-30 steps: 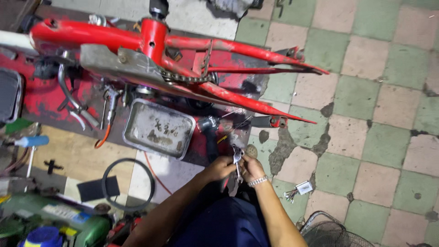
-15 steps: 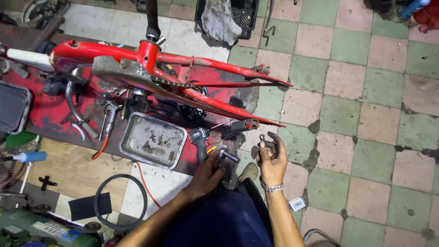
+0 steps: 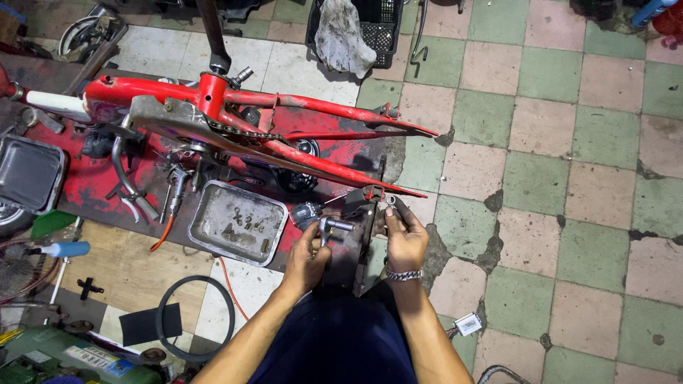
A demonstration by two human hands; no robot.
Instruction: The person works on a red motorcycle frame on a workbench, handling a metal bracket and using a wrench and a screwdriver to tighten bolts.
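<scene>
Left hand (image 3: 307, 257) grip: closed around a small metal tool (image 3: 331, 226), looks like a socket wrench or ratchet with a short bar head, held just above the dark mat (image 3: 356, 250) in front of the knees. Right hand (image 3: 404, 238) grip: fingers pinched on a small ring-shaped metal part (image 3: 390, 200), a washer or nut, can't tell which; it sits right at the rear dropout (image 3: 371, 192) of the red bicycle frame (image 3: 284, 135). The two hands are near each other, not touching. Metal watch (image 3: 404, 274) on the right wrist.

Frame lies on its side on the floor over a red-stained board (image 3: 78, 181), chain (image 3: 242, 131) showing by the bottom bracket, rear stays pointing toward the right hand. Seat tube runs up out of view.

Around it:
- metal parts tray (image 3: 238, 224) just left of the left hand, small bolts and bits inside
- second dark tray (image 3: 28, 174) at far left edge
- loose tools and cable ends (image 3: 167, 192) between the frame and the parts tray
- black rubber ring (image 3: 193, 320), tyre or tube, on the floor lower left
- blue-handled screwdriver (image 3: 64, 249) on the wooden panel at left
- black plastic crate (image 3: 356, 32) with a grey rag draped on it, top centre
- small white connector-like part (image 3: 468, 325) on the tiles right of the right forearm

Floor is worn green and pink checker tile (image 3: 555, 178). Person wears dark trousers, seated or crouched.
</scene>
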